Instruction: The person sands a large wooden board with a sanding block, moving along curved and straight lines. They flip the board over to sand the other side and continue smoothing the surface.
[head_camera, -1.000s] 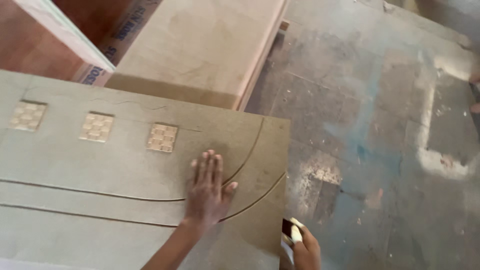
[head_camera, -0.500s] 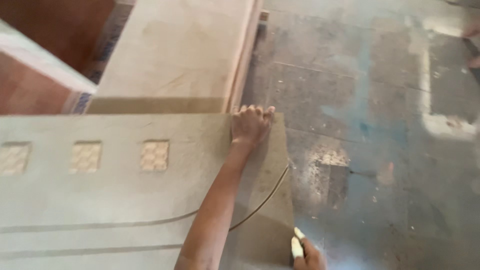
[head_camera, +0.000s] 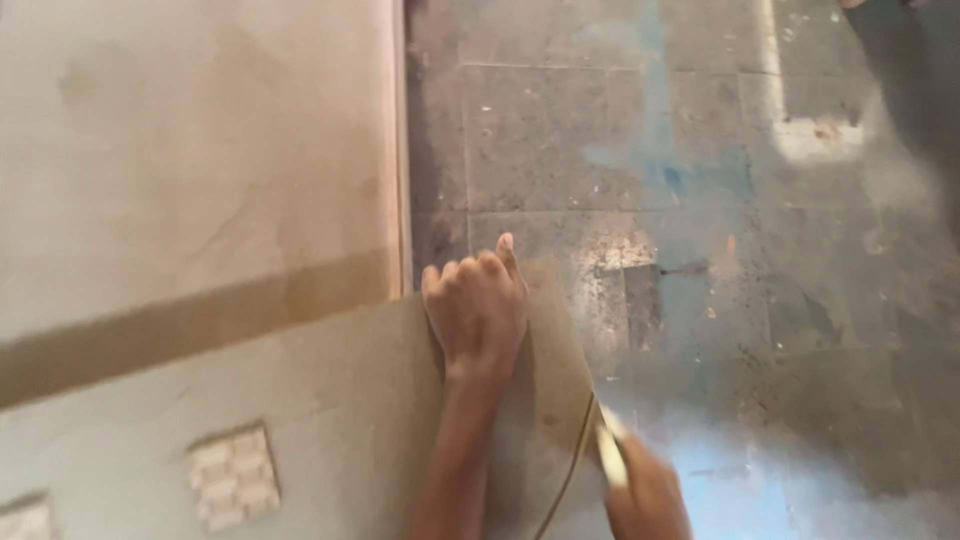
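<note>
Curling your fingers (head_camera: 470, 275) over the far edge of the grey-brown panel (head_camera: 340, 400), you have your left hand (head_camera: 478, 312) gripping that board near its far right corner, knuckles bunched close together and the forefinger pointing a little past the edge. Your forearm runs back across the panel's face toward you.

Lower right, your right hand (head_camera: 648, 495) sits at the panel's right edge, closed round a pale, narrow object (head_camera: 610, 455); the blur hides what that object is and how your fingers sit on it. It touches or comes very near the edge of the board, just beside a thin curved groove (head_camera: 572, 470) cut in the surface.

On the panel's face, toward your near left, a small square inset with a pale woven pattern (head_camera: 233, 477) shows, with the corner of a second one (head_camera: 22, 520) at the frame's left edge.

Beyond the panel lies a broad, dusty flat board with a reddish edge (head_camera: 200, 150), its near part in shadow. To the right of both boards spreads a worn stone floor (head_camera: 700, 200) with patches of blue and white paint.
</note>
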